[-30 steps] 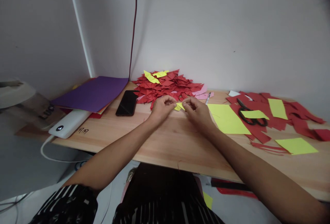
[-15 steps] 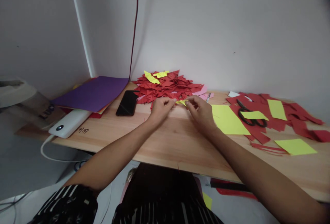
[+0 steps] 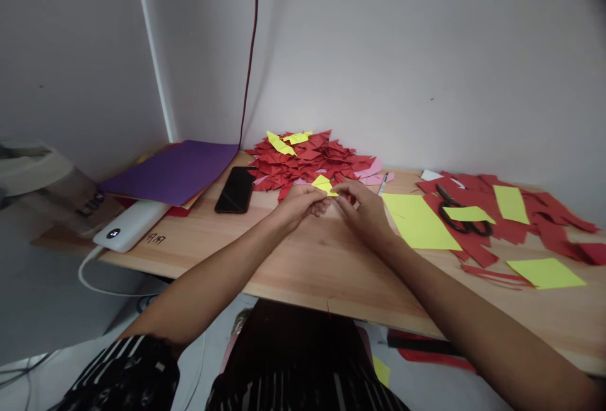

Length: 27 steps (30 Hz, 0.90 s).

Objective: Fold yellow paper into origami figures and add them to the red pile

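Yellow folded paper (image 3: pixel 322 182) is between the two hands, above the desk (image 3: pixel 303 266) and in front of the red paper pile (image 3: pixel 312 161). Half a second ago it showed as a thin strip; now a broader, peaked face shows, which suggests it was turned or opened as part of the folding. The left hand (image 3: pixel 303 202) pinches it; the right hand (image 3: pixel 363 204) has curled fingers at its right edge, though whether they grip I cannot tell. Farther right lie a yellow sheet (image 3: pixel 421 221) and scissors (image 3: pixel 465 226).

Black phone (image 3: pixel 234 191) beside a purple sheet (image 3: pixel 175 171); white power bank (image 3: pixel 130 226) partly under it
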Tool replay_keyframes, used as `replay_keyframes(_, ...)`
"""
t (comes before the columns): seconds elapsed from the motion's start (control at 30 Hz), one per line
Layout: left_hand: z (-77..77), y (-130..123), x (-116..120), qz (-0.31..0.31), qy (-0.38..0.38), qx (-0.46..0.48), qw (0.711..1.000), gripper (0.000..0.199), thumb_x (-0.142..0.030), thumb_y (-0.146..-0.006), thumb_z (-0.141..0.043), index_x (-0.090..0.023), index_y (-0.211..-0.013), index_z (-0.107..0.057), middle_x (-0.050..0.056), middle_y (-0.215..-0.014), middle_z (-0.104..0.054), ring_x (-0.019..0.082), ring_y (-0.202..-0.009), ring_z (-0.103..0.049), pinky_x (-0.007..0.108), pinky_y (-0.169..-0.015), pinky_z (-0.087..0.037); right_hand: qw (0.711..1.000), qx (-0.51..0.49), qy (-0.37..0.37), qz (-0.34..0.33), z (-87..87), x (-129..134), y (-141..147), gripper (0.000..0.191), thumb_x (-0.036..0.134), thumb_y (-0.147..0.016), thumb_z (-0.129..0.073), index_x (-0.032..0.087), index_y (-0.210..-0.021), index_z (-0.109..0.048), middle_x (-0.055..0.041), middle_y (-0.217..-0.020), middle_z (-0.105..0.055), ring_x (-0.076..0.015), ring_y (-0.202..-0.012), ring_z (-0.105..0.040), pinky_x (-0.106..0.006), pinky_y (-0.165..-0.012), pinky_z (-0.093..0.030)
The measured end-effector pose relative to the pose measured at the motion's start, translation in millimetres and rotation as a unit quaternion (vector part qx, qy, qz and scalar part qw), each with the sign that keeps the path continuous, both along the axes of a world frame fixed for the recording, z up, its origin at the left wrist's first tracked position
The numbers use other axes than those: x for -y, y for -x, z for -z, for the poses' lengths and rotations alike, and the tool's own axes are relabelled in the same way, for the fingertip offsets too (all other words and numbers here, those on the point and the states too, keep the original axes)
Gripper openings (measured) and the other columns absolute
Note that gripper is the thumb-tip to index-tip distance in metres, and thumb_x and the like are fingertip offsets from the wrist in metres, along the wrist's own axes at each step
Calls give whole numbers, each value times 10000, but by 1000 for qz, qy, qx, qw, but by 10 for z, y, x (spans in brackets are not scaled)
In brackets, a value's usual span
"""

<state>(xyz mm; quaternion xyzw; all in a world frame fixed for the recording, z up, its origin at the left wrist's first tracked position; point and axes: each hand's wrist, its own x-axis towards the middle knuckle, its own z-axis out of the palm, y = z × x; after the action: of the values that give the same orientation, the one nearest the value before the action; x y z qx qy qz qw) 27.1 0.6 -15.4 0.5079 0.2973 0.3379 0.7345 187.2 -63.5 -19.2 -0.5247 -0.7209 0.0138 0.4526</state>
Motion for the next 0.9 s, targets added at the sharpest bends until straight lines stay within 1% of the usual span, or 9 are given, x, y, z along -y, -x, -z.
replay_keyframes(0.1, -9, -11, 2, -9, -10, -16, 1000, 155, -90, -814, -552, -48, -692, -637, 62, -634, -641, 62, -468, -542, 186, -471, -422, 1000, -5, 4, 0, 1, -9, -4, 149, 163, -853, -530, 197, -955, -634, -41, -893, -663, -156, -714, -565, -285, -638, -437)
replay_keyframes(0.23, -21, -17, 10, -13, -23, -33, 999, 167, -90, -812, -532, -53, -687, -635, 58, -622, -635, 62, -465, -545, 179, -464, -419, 1000, -6, 14, -3, -30, -5, 0, 100, 221, -860, -573, 193, -926, -643, -40, -846, -658, -162, -712, -564, -286, -638, -430)
replay_keyframes(0.33, -22, -13, 22, -19, -41, -27, 999, 158, -105, -819, -529, -68, -693, -616, 51, -633, -634, 64, -474, -554, 177, -469, -422, 1000, -12, 25, -3, -60, 4, -3, 91, 247, -863, -587, 197, -905, -651, -40, -844, -666, -165, -716, -564, -291, -653, -427)
replay_keyframes(0.43, -22, -3, 36, -27, -70, -14, 997, 122, -156, -822, -574, -86, -726, -602, 41, -632, -633, 69, -479, -557, 180, -478, -430, 1000, -17, 25, -7, -81, 13, -4, 82, 236, -867, -581, 198, -888, -651, -39, -854, -668, -167, -739, -564, -293, -677, -425)
replay_keyframes(0.53, -25, 12, 44, -52, -102, -14, 993, 139, -209, -826, -611, -93, -749, -609, 24, -585, -613, 61, -463, -533, 173, -480, -419, 999, -20, 25, -19, -93, 22, 2, 82, 227, -872, -572, 200, -881, -648, -37, -859, -663, -165, -760, -563, -289, -692, -422)
replay_keyframes(0.63, -32, 23, 45, -85, -125, -34, 988, 192, -224, -840, -607, -96, -698, -595, 16, -556, -594, 49, -435, -499, 166, -459, -396, 999, -23, 32, -23, -94, 28, 14, 81, 231, -874, -568, 202, -867, -644, -30, -847, -661, -159, -752, -561, -283, -691, -418)
replay_keyframes(0.7, -37, 25, 43, -104, -127, -46, 985, 230, -226, -848, -598, -105, -656, -567, 11, -542, -579, 48, -421, -487, 168, -444, -388, 999, -29, 41, -17, -86, 27, 22, 84, 235, -873, -568, 202, -854, -643, -24, -843, -662, -153, -739, -557, -277, -683, -414)
replay_keyframes(0.77, -38, 21, 37, -109, -120, -45, 986, 249, -229, -864, -578, -114, -646, -547, 7, -539, -574, 50, -419, -490, 168, -439, -390, 998, -42, 48, -12, -71, 24, 30, 87, 244, -869, -570, 201, -843, -641, -19, -843, -662, -147, -732, -555, -270, -677, -411)
replay_keyframes(0.9, -29, 1, 25, -86, -87, -22, 992, 244, -215, -889, -536, -128, -662, -513, -3, -548, -569, 62, -443, -533, 167, -439, -400, 994, -75, 74, -6, -37, 21, 45, 106, 273, -867, -563, 199, -825, -627, -1, -764, -634, -137, -685, -540, -259, -642, -399)
